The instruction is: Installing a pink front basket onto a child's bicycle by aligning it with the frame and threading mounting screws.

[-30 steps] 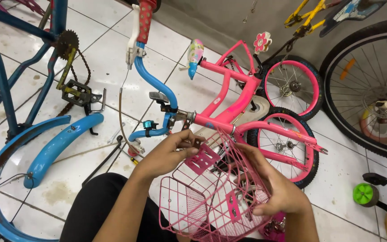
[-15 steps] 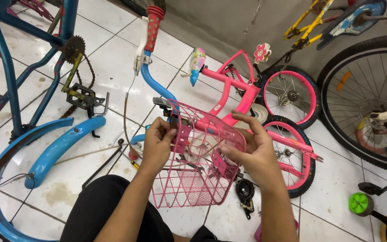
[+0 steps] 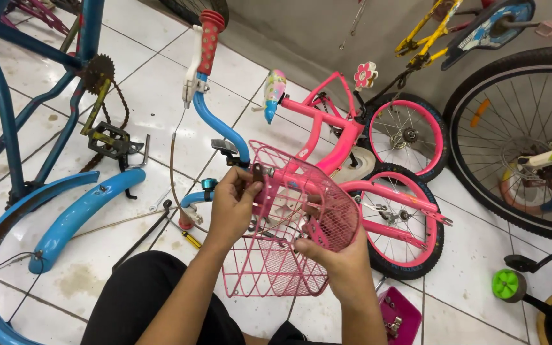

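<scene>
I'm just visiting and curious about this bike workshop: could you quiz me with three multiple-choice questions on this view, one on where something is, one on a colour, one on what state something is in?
1. Where does the loose blue mudguard lie?
A. on the floor tiles, left of the person
B. inside the basket
C. on the big black wheel

2. What colour is the wire basket?
A. yellow
B. pink
C. green

3. How is the basket held?
A. by no hand
B. by one hand only
C. by both hands

Answers: 1 A, it rests on the white tiles beside the blue frame; 2 B, its mesh is pink like the small bicycle; 3 C, the left hand and right hand both grip it.
</scene>
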